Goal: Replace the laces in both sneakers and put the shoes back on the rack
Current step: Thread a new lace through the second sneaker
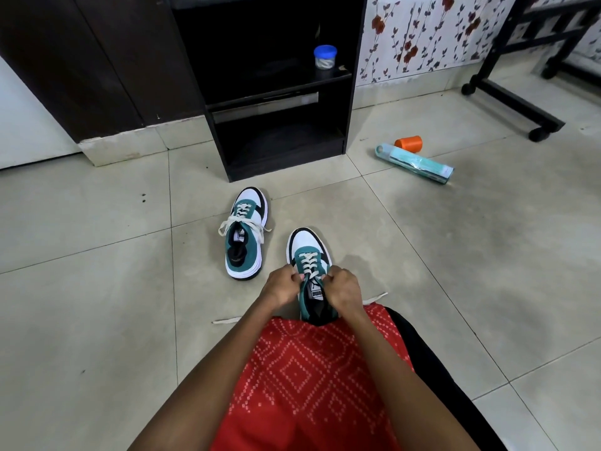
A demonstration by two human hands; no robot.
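Two teal, white and black sneakers stand on the tiled floor, toes pointing away from me. The left sneaker (pixel 246 234) sits alone, laced in cream, its lace ends loose over the sides. The right sneaker (pixel 309 255) is right in front of my lap. My left hand (pixel 282 287) and my right hand (pixel 343 288) pinch its cream lace (pixel 307 262) at the top eyelets, one on each side of the tongue. The lace ends trail out on the floor to both sides. A black shoe rack (pixel 279 148) stands beyond the shoes, its bottom shelf bare.
A blue-lidded jar (pixel 325 56) sits on the rack's upper shelf. An orange cup (pixel 409 143) and a teal wrapped roll (pixel 416 163) lie on the floor to the right. A black wheeled frame (pixel 514 99) stands at the far right. My red patterned garment covers my lap.
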